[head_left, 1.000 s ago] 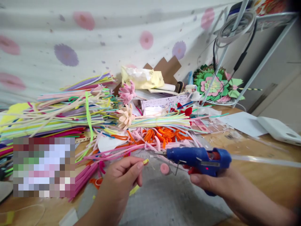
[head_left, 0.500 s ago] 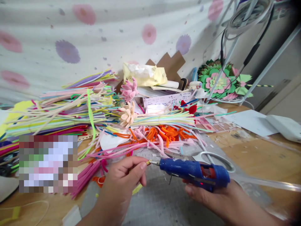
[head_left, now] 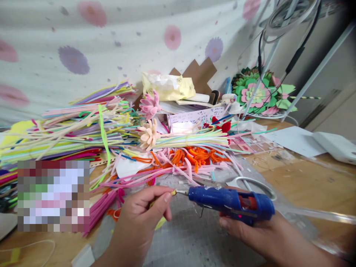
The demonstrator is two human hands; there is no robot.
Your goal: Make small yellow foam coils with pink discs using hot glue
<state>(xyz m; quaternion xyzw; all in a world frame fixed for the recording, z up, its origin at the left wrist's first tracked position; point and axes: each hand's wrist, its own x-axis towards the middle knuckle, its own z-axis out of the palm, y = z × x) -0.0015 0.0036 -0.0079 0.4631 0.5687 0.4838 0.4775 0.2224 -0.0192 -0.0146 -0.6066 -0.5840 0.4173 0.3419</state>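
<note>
Near the lower middle of the head view, my left hand (head_left: 141, 218) pinches a small yellow piece (head_left: 174, 193) between thumb and forefinger. The metal nozzle of a blue glue gun (head_left: 222, 200) points left and meets, or nearly meets, that piece. My right hand (head_left: 258, 233) is wrapped round the glue gun's handle, which is mostly hidden, and a small red light shows on the body. Beneath both hands lies a grey cutting mat (head_left: 180, 241). Silver-handled scissors (head_left: 250, 181) rest just behind the glue gun.
Piles of coloured pipe cleaners (head_left: 63, 137) cover the left and back. Orange strands (head_left: 194, 157), a pink flower (head_left: 150, 104) and a beige flower (head_left: 149, 135) lie mid-table. Green paper flowers (head_left: 256, 94) stand back right, near white paper (head_left: 296, 140) and a white device (head_left: 333, 146).
The background has shifted slightly left and up in the view. Both hands keep their holds, and the nozzle remains at the yellow piece.
</note>
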